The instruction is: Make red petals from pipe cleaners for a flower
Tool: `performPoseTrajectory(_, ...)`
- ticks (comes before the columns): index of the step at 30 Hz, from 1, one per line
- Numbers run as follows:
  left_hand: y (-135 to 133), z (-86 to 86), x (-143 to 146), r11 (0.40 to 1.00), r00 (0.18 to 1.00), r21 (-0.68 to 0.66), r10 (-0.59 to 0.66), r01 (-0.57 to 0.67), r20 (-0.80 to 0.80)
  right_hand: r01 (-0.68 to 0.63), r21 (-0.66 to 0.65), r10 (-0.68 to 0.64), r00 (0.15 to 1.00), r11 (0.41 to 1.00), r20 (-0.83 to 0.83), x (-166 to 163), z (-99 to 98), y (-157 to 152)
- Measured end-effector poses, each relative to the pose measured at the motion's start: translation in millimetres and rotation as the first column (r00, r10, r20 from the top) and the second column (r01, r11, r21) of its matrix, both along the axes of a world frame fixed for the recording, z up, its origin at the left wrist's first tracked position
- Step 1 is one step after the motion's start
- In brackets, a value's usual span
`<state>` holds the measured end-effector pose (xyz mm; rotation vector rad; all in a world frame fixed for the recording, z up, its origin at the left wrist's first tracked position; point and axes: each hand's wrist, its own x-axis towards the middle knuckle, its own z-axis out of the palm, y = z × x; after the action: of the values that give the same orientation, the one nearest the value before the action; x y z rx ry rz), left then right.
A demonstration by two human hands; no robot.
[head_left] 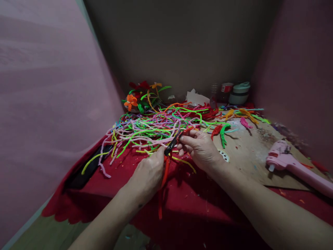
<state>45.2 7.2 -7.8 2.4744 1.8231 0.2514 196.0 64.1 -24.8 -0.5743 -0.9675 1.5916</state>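
Observation:
My left hand (pixel 148 173) is closed round a dark tool (pixel 171 144), which looks like pliers or scissors with red-orange handles (pixel 165 173) hanging below the fist. Just to its right, my right hand (pixel 200 147) pinches a red pipe cleaner (pixel 186 132) at the tool's tip. Both hands work above a red cloth (pixel 125 173). Behind them lies a tangled heap of pipe cleaners (pixel 151 130) in green, pink, yellow and red.
A pink glue gun (pixel 288 163) lies on a brown board (pixel 249 156) at the right. Finished pipe-cleaner flowers (pixel 137 97) stand at the back, with jars (pixel 240 92) and crumpled paper (pixel 195 97) beside them. A dark flat object (pixel 88 170) lies at the left edge. Walls enclose three sides.

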Motion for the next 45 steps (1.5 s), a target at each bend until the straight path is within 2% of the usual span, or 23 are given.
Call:
performPoseTrajectory(10, -1.6, 4.9, 1.1, 0.998, 0.998, -0.059, 0.002, -0.005, -0.055, 0.011, 0.022, -0.011, 1.000, 1.000, 0.013, 0.5, 0.3, 1.1)
performPoseTrajectory(15, -0.3, 1.9, 2.2, 1.000, 0.998, -0.014, 0.023, -0.024, -0.066, 0.008, 0.014, -0.008, 1.000, 1.000, 0.021, -0.3, -0.8, -0.1)
performPoseTrajectory(22, 1.1, 2.3, 1.2, 1.000, 0.990, -0.016, 0.003, -0.006, -0.139, 0.009, -0.029, -0.009, 1.000, 1.000, 0.012, -0.3, -0.2, 0.3)
performPoseTrajectory(29, 3.0, 3.5, 3.6, 0.998, 0.973, -0.040, 0.048, -0.058, -0.228, -0.049, -0.074, 0.051, 0.998, 0.996, 0.027, 4.3, -0.4, 5.7)
performPoseTrajectory(34, 7.5, 0.0, -2.3, 0.999, 0.992, 0.020, 0.047, -0.045, -0.119, -0.100, -0.079, 0.104, 0.994, 0.992, 0.045, 1.6, -1.1, 2.9)
performPoseTrajectory(36, 11.7, -0.1, -5.9, 0.997, 0.997, 0.044, 0.063, -0.065, 0.038, -0.119, -0.091, 0.123, 0.992, 0.989, 0.039, 0.3, -1.8, 2.0)
performPoseTrajectory(37, 14.0, 0.3, -7.2, 0.995, 0.982, 0.040, 0.079, -0.087, 0.169, -0.127, -0.094, 0.129, 0.991, 0.987, 0.024, 0.0, -2.1, 1.9)
performPoseTrajectory(38, 16.3, 0.8, -7.8, 0.994, 0.937, 0.007, 0.100, -0.109, 0.334, -0.132, -0.090, 0.133, 0.991, 0.987, 0.002, 0.0, -2.5, 2.2)
performPoseTrajectory(39, 18.3, 1.7, -7.6, 0.991, 0.850, -0.064, 0.132, -0.116, 0.510, -0.138, -0.081, 0.136, 0.990, 0.987, -0.023, 0.2, -2.9, 2.6)
performPoseTrajectory(41, 21.0, 4.2, -4.8, 0.964, 0.582, -0.263, 0.238, -0.042, 0.777, -0.148, -0.062, 0.145, 0.988, 0.987, -0.055, 1.1, -3.9, 3.8)
performPoseTrajectory(43, 22.1, 7.3, 0.5, 0.919, 0.344, -0.390, 0.347, 0.063, 0.872, -0.159, -0.058, 0.156, 0.986, 0.986, -0.056, 1.9, -5.1, 4.8)
performPoseTrajectory(45, 22.7, 10.4, 6.5, 0.904, 0.222, -0.415, 0.385, 0.105, 0.896, -0.163, -0.070, 0.160, 0.986, 0.984, -0.045, 2.3, -6.1, 5.1)
